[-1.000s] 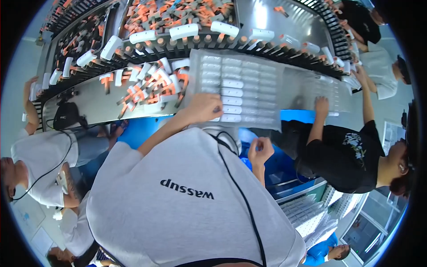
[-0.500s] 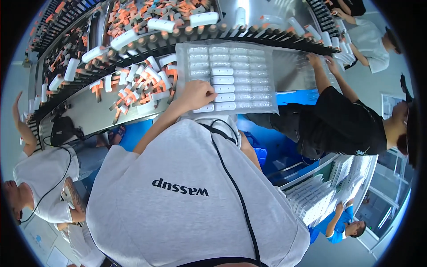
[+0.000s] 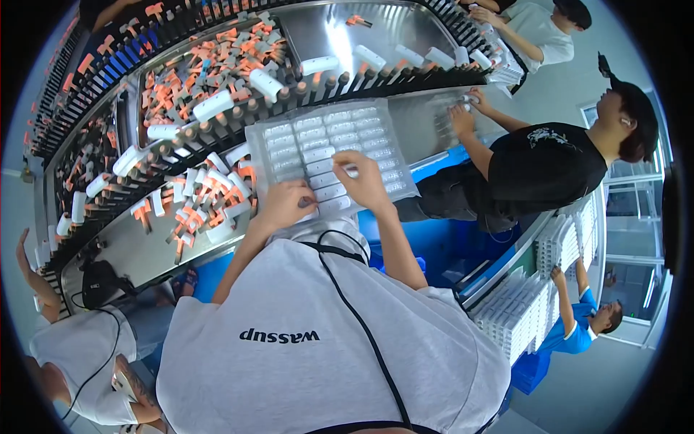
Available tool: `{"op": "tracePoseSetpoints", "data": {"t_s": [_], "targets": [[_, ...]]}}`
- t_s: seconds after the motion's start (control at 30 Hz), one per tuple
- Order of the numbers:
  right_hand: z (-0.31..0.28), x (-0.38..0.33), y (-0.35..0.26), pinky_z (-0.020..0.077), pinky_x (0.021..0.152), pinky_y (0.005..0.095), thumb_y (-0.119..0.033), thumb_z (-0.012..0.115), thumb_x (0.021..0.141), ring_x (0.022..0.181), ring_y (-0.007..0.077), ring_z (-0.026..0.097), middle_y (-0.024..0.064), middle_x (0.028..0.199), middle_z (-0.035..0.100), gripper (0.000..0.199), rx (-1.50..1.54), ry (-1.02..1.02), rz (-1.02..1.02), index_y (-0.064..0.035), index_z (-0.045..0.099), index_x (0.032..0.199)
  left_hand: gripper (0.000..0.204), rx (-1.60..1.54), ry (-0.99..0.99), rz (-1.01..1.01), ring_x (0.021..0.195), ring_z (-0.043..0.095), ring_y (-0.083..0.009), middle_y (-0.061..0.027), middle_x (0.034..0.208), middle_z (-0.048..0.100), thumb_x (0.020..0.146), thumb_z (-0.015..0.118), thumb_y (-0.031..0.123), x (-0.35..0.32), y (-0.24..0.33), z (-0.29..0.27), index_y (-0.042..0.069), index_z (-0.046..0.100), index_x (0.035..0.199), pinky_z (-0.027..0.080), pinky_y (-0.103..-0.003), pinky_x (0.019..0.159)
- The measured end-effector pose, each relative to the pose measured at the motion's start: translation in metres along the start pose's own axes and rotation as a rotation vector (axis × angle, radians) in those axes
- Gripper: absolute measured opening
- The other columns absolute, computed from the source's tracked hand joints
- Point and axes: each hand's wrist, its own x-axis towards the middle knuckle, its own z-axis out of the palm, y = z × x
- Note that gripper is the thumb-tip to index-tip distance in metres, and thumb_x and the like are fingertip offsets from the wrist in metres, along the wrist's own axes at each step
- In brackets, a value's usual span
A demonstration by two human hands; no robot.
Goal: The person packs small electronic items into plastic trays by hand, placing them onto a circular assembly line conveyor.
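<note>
1. Change: the right hand (image 3: pixel 348 168), out of sight half a second ago, is now over the clear blister tray (image 3: pixel 254 141). The left hand (image 3: pixel 309 201) remains at the tray's near-left part. The whole view has also shifted.
2. Meaning (judgement): work is now two-handed, centred on the partly loaded pockets. The column of white casings (image 3: pixel 323 179) appears unchanged.
3. Right fingers: curled, with thumb and index close together. A pale patch shows at the tips; whether a casing is gripped cannot be told.
4. Left fingers: narrow and bent, tips down at the near end of the tray. Whether they hold anything cannot be told.
5. Tray position: directly in front of the person, on the metal surface (image 3: pixel 423 108). Its near-right corner appears to reach past the surface edge, so downward pressure there may tilt it.
6. Left limit: a heap of orange-stemmed white pieces (image 3: pixel 194 210) lies just beside the tray.
7. Far limit: a curved row of dark pegs (image 3: pixel 253 110) runs close behind it.
8. Right side: bare metal shows between the tray and a co-worker's hands (image 3: pixel 460 119); this gives the most lateral room.
</note>
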Motion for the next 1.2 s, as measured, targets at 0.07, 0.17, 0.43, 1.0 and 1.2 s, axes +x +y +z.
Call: {"op": "tracePoseSetpoints", "data": {"t_s": [0.07, 0.17, 0.43, 1.0, 1.2], "targets": [[0.016, 0.016, 0.0, 0.0522, 0.099, 0.0473, -0.013, 0.075, 0.088, 0.114, 0.0393, 0.065, 0.0196, 0.119, 0.071, 0.028, -0.315, 0.051, -0.199, -0.0036, 0.073, 0.114, 0.016, -0.013, 0.018, 0.019, 0.082, 0.072, -0.0292, -0.0041, 0.089, 0.071, 0.08, 0.08, 0.027, -0.004, 0.002, -0.001, 0.013, 0.079, 0.087, 0.055, -0.043, 0.069], [0.041, 0.032, 0.032, 0.0485, 0.102, 0.0501, -0.014, 0.07, 0.089, 0.12, 0.0405, 0.058, 0.0177, 0.123, 0.066, 0.032, -0.437, -0.052, -0.322, -0.0069, 0.07, 0.119, 0.014, -0.032, 0.072, 0.045, 0.08, 0.073, -0.0269, -0.0039, 0.087, 0.071, 0.081, 0.082, 0.025, -0.007, -0.001, 0.001, 0.013, 0.078, 0.087, 0.056, -0.039, 0.067], [0.059, 0.049, 0.038, 0.0488, 0.095, 0.0497, -0.021, 0.073, 0.083, 0.112, 0.0334, 0.06, 0.007, 0.113, 0.069, 0.02, -0.524, -0.034, -0.286, -0.0136, 0.076, 0.101, 0.013, -0.262, 0.177, -0.129, 0.071, 0.071, -0.0237, -0.0089, 0.084, 0.07, 0.089, 0.077, 0.017, -0.005, -0.01, -0.004, 0.004, 0.077, 0.092, 0.054, -0.036, 0.065], [0.066, 0.035, 0.044, 0.0482, 0.091, 0.0447, -0.016, 0.074, 0.084, 0.105, 0.0325, 0.061, 0.008, 0.108, 0.069, 0.021, -0.4, 0.161, -0.345, -0.0112, 0.077, 0.104, 0.026, 0.181, 0.134, -0.061, 0.064, 0.069, -0.0391, -0.0188, 0.069, 0.07, 0.088, 0.07, 0.025, 0.043, -0.014, -0.005, 0.003, 0.074, 0.075, 0.054, -0.05, 0.061], [0.069, 0.037, 0.038, 0.0491, 0.09, 0.0451, -0.011, 0.073, 0.085, 0.104, 0.0333, 0.062, 0.0088, 0.107, 0.069, 0.015, -0.383, 0.186, -0.324, -0.0097, 0.076, 0.099, 0.033, -0.377, 0.389, -0.221, 0.053, 0.058, -0.0121, -0.0059, 0.058, 0.061, 0.099, 0.071, 0.024, 0.027, -0.051, 0.008, -0.001, 0.069, 0.077, 0.043, -0.033, 0.051]]}}
